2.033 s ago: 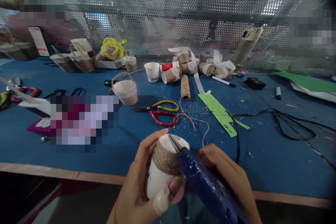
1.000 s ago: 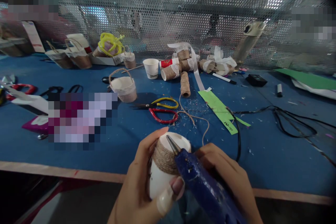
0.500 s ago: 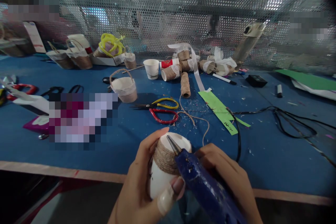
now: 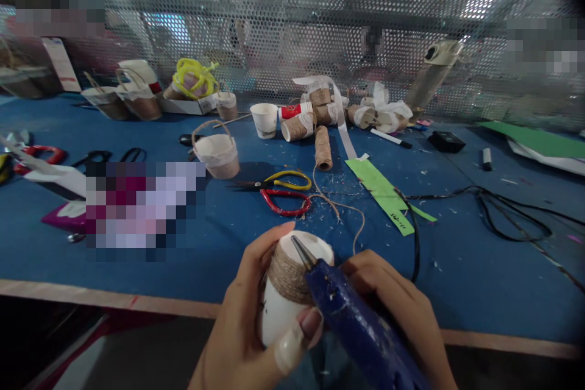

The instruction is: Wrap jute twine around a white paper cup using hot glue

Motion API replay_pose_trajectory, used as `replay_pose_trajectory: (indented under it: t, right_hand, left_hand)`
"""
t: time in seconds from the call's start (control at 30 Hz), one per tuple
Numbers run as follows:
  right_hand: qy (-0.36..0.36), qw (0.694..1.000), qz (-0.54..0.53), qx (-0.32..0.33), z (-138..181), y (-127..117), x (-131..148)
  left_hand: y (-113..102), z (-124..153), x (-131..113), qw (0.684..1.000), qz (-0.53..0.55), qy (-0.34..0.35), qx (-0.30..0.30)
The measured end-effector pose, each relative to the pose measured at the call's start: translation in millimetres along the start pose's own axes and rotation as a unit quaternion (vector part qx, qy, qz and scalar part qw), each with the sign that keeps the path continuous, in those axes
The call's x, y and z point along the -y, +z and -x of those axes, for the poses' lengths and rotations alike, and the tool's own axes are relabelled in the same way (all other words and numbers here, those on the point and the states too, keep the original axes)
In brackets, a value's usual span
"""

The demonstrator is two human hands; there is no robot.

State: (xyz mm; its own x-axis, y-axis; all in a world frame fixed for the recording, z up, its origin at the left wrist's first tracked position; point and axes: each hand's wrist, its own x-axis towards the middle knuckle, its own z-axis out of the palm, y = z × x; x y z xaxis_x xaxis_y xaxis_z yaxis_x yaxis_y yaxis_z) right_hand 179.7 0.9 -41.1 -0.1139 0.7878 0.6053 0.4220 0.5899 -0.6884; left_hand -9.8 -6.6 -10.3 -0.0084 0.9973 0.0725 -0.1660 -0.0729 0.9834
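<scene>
My left hand [image 4: 249, 311] is closed round a white paper cup [image 4: 281, 314], its thumb with a strip of tape across the front. Brown twine [image 4: 289, 277] is wound in tight rows round the upper part of the cup, whose round white end faces up. In my right hand [image 4: 393, 292] is a blue glue gun [image 4: 354, 317], its metal nozzle over that white end near the wound twine. Whether the nozzle touches the cup I cannot tell. A loose twine strand runs from the spool [image 4: 323, 149] down behind my right hand.
Scissors [image 4: 286, 194] with yellow and red handles lie just beyond the cup. A small basket [image 4: 217, 152], green paper strips [image 4: 381, 195] and a black cord [image 4: 484, 213] surround the work spot. Several twine-wrapped cups stand before a perforated metal screen [image 4: 274, 24].
Almost nothing differs. The cup, the glue gun and both hands keep nearly the same pose, with only a very slight shift of the whole view.
</scene>
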Motion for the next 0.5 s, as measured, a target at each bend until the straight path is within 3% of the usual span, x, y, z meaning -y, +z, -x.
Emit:
replay_pose_trajectory:
  t: [0.5]
  right_hand:
    - [-0.009,1.000,-0.010,-0.006,-2.8,-0.5,1.7]
  left_hand:
    - [5.2,0.8,-2.5,1.000,0.023,-0.005,-0.017]
